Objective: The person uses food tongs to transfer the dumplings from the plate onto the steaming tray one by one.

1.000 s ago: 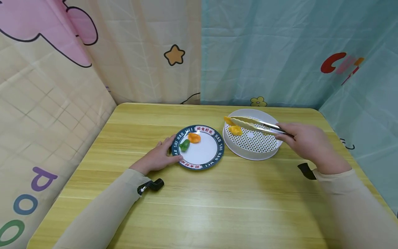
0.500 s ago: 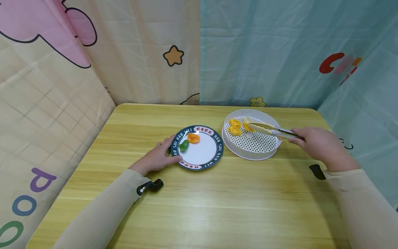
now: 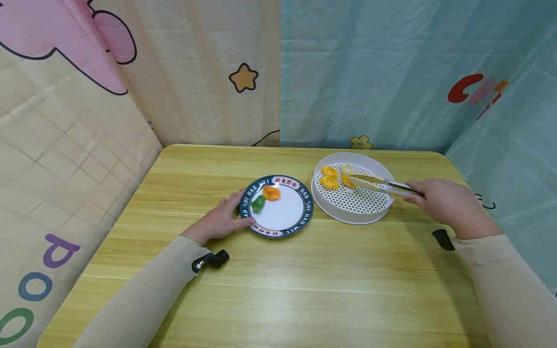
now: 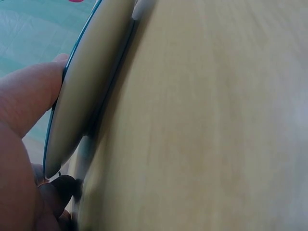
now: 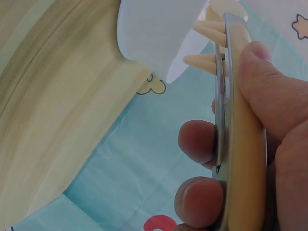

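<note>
My left hand (image 3: 224, 217) grips the left edge of a round white plate (image 3: 292, 212) with a dark blue lettered rim; in the left wrist view its thumb (image 4: 36, 86) lies over the rim and its fingers are below. An orange dumpling (image 3: 271, 193) and a green dumpling (image 3: 258, 203) lie on the plate. My right hand (image 3: 448, 203) holds metal tongs (image 3: 393, 186) with cream-coloured tips, reaching into a white perforated steamer basket (image 3: 353, 216). Inside it, two yellow dumplings (image 3: 329, 182) sit at the left, beside a pale dumpling (image 3: 346, 169). The tong tips are right at another yellow dumpling (image 3: 346, 181).
Plate and basket stand side by side on a wood-grain table (image 3: 296, 290), the basket near its back edge. Printed curtains (image 3: 370, 72) hang behind and along both sides. A black wrist mount (image 3: 213, 258) sits at my left cuff.
The tongs have left a yellow dumpling in the basket's left side and moved right to another yellow one. The pale dumpling has come into view. My left hand and the plate have stayed put.
</note>
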The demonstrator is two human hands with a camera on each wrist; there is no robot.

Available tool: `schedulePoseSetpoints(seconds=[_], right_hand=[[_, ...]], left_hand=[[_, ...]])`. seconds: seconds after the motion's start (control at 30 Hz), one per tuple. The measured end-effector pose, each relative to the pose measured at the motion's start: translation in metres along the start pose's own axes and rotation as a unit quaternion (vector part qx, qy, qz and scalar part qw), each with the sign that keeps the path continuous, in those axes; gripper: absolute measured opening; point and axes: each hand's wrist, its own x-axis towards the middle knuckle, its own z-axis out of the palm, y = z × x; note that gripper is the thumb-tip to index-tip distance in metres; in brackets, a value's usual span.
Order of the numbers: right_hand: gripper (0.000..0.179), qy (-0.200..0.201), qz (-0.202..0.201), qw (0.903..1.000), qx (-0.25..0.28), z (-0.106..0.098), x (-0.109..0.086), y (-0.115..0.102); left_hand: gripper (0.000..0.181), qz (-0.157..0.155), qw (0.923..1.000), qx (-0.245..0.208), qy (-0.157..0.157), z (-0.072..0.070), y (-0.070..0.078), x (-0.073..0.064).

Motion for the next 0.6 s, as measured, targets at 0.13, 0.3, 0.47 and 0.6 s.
schedulePoseSetpoints(seconds=[0.13, 0.3, 0.47, 0.6], right_hand=[[0.04, -0.004, 0.006, 1.0, 0.0, -0.0004, -0.0003, -0.0006], [0.041, -0.004, 0.006, 0.9999, 0.007, -0.0003, -0.0013, -0.0014], [0.038, -0.002, 0.001, 1.0, 0.008, -0.0006, -0.0019, -0.0019], [0.034, -0.004, -0.001, 1.0, 0.007, -0.0008, -0.0014, -0.0025]], left_hand=[[0.109, -0.004, 1.0, -0.002, -0.001, 0.0001, -0.0004, 0.0006], [0.11, -0.008, 1.0, -0.002, -0.001, 0.0002, 0.0003, 0.0], [0.11, -0.006, 1.0, 0.0, 0.0, 0.0, 0.0004, -0.0007], [0.11, -0.007, 1.0, -0.002, 0.0, 0.0002, -0.0001, -0.0003]])
